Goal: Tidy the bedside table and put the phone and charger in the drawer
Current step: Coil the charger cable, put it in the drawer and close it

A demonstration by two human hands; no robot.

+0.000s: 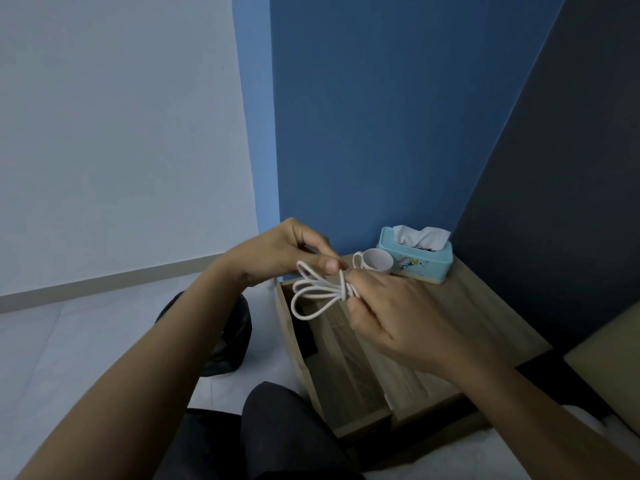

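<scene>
A white charger cable [313,295] is folded into several loops and held up between both hands above the open drawer [332,355] of the wooden bedside table [485,313]. My left hand [277,252] pinches one strand of the cable at its upper end with thumb and fingers. My right hand [398,317] grips the bundled loops where they meet, and the loops hang out to the left of it. No phone shows in this view. A dark shape lies inside the drawer at its far end; I cannot tell what it is.
A white mug [375,260] and a light-blue tissue box [415,258] stand at the table's back corner by the blue wall. A dark panel rises on the right. My dark-trousered knees [277,427] and a dark bag [225,341] are on the pale floor to the left.
</scene>
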